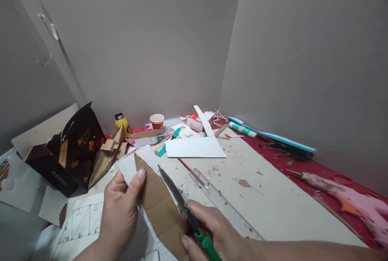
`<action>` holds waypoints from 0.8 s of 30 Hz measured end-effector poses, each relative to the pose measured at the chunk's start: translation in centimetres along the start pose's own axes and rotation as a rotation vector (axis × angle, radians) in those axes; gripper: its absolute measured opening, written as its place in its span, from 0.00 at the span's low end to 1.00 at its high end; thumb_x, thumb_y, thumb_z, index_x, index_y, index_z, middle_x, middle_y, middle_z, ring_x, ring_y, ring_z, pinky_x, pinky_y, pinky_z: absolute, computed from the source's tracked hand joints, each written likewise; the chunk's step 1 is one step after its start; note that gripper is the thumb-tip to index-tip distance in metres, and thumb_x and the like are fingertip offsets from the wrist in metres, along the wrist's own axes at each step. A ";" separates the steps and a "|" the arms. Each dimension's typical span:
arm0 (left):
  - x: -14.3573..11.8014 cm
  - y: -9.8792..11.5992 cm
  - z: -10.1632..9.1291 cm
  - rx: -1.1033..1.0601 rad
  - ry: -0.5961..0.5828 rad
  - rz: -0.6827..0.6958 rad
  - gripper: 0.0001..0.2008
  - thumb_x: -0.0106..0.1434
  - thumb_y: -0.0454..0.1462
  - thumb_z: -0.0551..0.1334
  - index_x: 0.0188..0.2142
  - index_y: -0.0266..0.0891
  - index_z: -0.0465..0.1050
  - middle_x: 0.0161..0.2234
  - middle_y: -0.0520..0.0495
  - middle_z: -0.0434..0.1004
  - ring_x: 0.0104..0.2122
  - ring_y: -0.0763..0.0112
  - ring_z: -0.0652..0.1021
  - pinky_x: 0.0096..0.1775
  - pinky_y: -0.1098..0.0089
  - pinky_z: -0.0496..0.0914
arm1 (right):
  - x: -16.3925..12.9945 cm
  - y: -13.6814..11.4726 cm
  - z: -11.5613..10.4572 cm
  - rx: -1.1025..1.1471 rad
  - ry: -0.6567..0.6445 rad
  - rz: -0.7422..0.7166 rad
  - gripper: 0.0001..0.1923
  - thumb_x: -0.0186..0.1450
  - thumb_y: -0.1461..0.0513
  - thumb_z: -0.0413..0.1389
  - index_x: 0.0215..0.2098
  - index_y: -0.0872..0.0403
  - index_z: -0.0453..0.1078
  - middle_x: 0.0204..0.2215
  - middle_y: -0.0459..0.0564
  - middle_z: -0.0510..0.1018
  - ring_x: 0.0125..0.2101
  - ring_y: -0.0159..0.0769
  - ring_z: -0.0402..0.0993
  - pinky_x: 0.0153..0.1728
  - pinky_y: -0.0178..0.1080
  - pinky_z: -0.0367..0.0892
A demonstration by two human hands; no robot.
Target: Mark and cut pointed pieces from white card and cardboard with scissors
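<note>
On the left of a pale-topped bench (285, 200), an open, dark brown cardboard box (75, 166) stands; its gold lettering seems to begin "SUCHA", and a gold "6" shows near its base. Nearer the front edge lies a white paper sheet (80, 228) drawn with a black frame crossed by diagonals; its handwritten marks are too small to read. Beside it, the person's left hand (121, 202) pinches a long, curved strip of brown corrugated cardboard (159, 198) between thumb and fingers at its far end. The strip is held over the bench's front edge, its long axis running from far left to near right. Just beside its right side, roughly parallel, are the blades of green-handled black scissors (181, 201), tips pointing away and leftward; whether they touch it cannot be told. The right hand (216, 226), nearer that side, has its fingers curled around the handles. Farther right, a clear plastic ruler (226, 208) lies aslant, and a pink-and-orange glue gun (323, 182) rests along the right edge.
</note>
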State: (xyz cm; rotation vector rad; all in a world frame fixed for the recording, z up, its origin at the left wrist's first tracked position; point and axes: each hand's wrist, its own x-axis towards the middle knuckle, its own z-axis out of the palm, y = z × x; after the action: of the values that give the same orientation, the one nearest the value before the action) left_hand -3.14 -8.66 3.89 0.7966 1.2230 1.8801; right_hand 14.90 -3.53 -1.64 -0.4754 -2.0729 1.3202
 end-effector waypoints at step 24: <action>0.6 0.3 -0.5 0.047 0.014 0.026 0.21 0.58 0.41 0.71 0.51 0.43 0.78 0.45 0.44 0.84 0.41 0.60 0.83 0.41 0.66 0.77 | -0.2 -5.8 -6.9 -0.247 -0.180 0.097 0.16 0.65 0.54 0.56 0.22 0.51 0.74 0.15 0.44 0.64 0.17 0.32 0.58 0.13 0.31 0.57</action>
State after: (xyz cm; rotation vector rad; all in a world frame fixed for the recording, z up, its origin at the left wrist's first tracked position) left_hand -3.92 -8.48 4.10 0.8290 1.2752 1.8872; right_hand 19.87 -1.48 5.67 -0.5889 -2.4046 1.2043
